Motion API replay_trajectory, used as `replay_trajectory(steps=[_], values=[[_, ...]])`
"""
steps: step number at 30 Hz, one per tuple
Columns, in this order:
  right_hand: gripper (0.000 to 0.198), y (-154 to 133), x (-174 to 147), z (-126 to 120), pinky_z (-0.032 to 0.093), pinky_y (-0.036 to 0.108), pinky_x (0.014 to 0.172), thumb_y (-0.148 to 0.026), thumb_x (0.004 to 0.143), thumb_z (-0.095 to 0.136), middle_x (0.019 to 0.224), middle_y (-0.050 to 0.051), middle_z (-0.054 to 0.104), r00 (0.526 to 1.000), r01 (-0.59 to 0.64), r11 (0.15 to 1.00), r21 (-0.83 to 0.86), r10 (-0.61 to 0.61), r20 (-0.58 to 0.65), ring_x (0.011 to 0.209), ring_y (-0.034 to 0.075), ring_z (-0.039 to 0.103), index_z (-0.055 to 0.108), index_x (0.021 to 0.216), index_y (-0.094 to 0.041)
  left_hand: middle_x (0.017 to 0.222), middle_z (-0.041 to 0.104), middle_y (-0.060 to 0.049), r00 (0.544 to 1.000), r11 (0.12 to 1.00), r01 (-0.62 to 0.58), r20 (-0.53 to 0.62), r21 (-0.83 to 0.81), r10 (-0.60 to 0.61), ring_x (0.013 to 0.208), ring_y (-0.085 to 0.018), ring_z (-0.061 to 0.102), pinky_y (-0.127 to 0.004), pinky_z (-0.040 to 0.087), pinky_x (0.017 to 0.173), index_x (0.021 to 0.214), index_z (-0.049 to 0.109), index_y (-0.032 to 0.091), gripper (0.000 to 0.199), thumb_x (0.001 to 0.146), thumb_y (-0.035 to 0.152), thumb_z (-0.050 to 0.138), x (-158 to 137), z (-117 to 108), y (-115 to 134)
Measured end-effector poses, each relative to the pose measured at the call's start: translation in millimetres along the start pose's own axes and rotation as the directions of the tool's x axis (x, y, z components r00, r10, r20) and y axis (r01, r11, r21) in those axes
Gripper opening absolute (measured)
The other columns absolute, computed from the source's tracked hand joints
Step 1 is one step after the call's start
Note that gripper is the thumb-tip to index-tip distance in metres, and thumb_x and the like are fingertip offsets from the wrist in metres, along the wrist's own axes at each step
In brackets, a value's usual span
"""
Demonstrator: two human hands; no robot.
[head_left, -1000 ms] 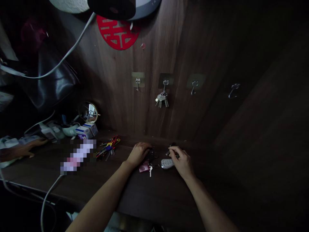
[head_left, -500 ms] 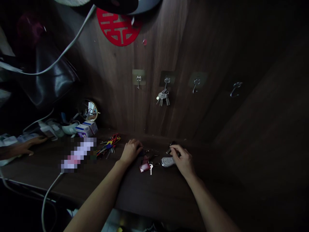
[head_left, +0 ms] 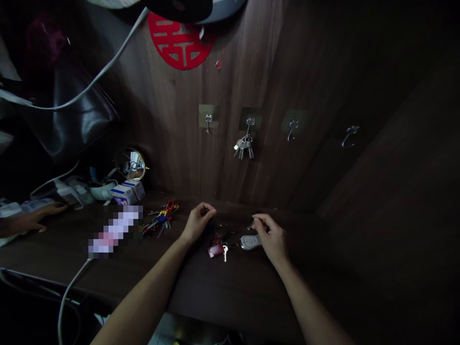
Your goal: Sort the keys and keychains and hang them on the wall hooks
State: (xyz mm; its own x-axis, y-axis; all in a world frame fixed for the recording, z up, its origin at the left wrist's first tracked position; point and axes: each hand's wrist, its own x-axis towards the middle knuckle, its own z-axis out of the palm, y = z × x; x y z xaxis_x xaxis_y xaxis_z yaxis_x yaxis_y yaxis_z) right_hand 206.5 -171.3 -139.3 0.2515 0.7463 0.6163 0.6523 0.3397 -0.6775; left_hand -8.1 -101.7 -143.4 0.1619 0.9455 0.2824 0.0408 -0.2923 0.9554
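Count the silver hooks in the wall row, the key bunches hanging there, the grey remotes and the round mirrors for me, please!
Silver hooks: 4
Hanging key bunch: 1
Grey remote: 1
Round mirror: 1
Total: 7

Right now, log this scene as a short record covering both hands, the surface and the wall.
Left hand: curled; grip unclear
Right hand: partly over a grey remote; fingers at a small metallic item, grip unclear
Between hands: red tag, pale key beside it
Left of left hand: keys with colourful cords
Far left: another person's hand
Wall: four hooks; key bunch on the second from left
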Motion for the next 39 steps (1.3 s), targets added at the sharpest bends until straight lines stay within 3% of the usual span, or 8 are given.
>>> replay_trajectory(steps=[4,7,10,19,23,30,35,39], values=[[0.017,-22.5,4.3,4.5,0.048,0.024,0.058,-0.032,0.081,0.049,0.065,0.001,0.066,0.992,-0.034,0.996,0.082,0.023,0.122,0.062,0.016,0.064,0.063,0.083,-0.021,0.071,0.064,0.000,0.975,0.903,0.222,0.107,-0.369,-0.196,0.062,-0.010,0.058,-0.022,0.047,0.061,0.077,0.058,0.014,0.031,0.063,0.036,0.073,-1.4,5.3,1.7],[0.015,-37.6,7.0,13.0,0.049,0.023,0.059,-0.029,0.081,0.050,0.070,0.000,0.068,0.970,-0.037,0.992,0.124,0.006,0.244,0.066,0.016,0.065,0.063,0.081,-0.022,0.082,0.068,-0.004,0.950,0.813,0.311,0.170,-0.493,-0.261,0.070,-0.011,0.063,-0.022,0.050,0.066,0.083,0.061,0.013,0.032,0.060,0.029,0.077,-4.4,7.8,7.4],[0.014,-44.5,6.5,27.0,0.049,0.024,0.061,-0.029,0.080,0.051,0.074,0.001,0.068,0.973,-0.037,0.985,0.167,-0.003,0.233,0.067,0.016,0.064,0.063,0.081,-0.021,0.089,0.069,-0.006,0.937,0.762,0.350,0.201,-0.545,-0.287,0.078,-0.013,0.066,-0.024,0.051,0.073,0.096,0.060,0.015,0.035,0.065,0.024,0.075,-7.3,9.4,12.7],[0.016,-40.3,-8.5,53.6,0.046,0.026,0.059,-0.036,0.077,0.058,0.069,0.001,0.066,0.978,-0.056,0.985,0.164,0.021,0.208,0.061,0.016,0.059,0.064,0.074,-0.021,0.085,0.072,-0.007,0.955,0.808,0.287,0.225,-0.515,-0.196,0.089,-0.019,0.065,-0.032,0.047,0.084,0.108,0.057,0.014,0.052,0.062,0.029,0.076,-10.0,18.2,13.6],[0.020,-41.0,-9.1,51.4,0.048,0.027,0.063,-0.037,0.080,0.054,0.072,0.002,0.067,0.984,-0.070,0.968,0.240,0.028,0.175,0.067,0.017,0.061,0.064,0.074,-0.020,0.089,0.072,-0.007,0.941,0.763,0.326,0.267,-0.559,-0.206,0.079,-0.016,0.066,-0.029,0.048,0.079,0.109,0.058,0.015,0.050,0.064,0.027,0.075,-11.4,22.7,13.9],[0.024,-35.7,-2.3,42.0,0.048,0.026,0.057,-0.043,0.078,0.056,0.068,0.002,0.063,0.968,-0.245,0.880,0.407,0.201,0.150,0.064,0.017,0.059,0.061,0.077,-0.019,0.092,0.070,-0.008,0.913,0.666,0.399,0.340,-0.630,-0.225,0.075,-0.012,0.065,-0.023,0.048,0.070,0.107,0.060,0.015,0.038,0.073,0.030,0.068,-12.0,20.9,13.8],[0.024,-34.7,1.3,39.4,0.048,0.025,0.058,-0.043,0.073,0.061,0.065,0.000,0.060,0.940,-0.339,0.804,0.488,0.311,0.140,0.062,0.016,0.058,0.059,0.073,-0.019,0.099,0.067,-0.010,0.901,0.720,0.408,0.374,-0.561,-0.219,0.078,-0.014,0.064,-0.023,0.048,0.069,0.106,0.061,0.015,0.043,0.068,0.030,0.073,-15.4,21.0,18.2],[0.023,-31.5,4.2,36.5,0.045,0.024,0.058,-0.042,0.070,0.064,0.066,-0.001,0.060,0.913,-0.395,0.747,0.536,0.386,0.134,0.066,0.015,0.057,0.059,0.072,-0.020,0.098,0.067,-0.008,0.920,0.834,0.335,0.342,-0.439,-0.189,0.079,-0.013,0.063,-0.023,0.047,0.071,0.103,0.062,0.015,0.042,0.065,0.028,0.074,-14.9,19.6,16.0]])
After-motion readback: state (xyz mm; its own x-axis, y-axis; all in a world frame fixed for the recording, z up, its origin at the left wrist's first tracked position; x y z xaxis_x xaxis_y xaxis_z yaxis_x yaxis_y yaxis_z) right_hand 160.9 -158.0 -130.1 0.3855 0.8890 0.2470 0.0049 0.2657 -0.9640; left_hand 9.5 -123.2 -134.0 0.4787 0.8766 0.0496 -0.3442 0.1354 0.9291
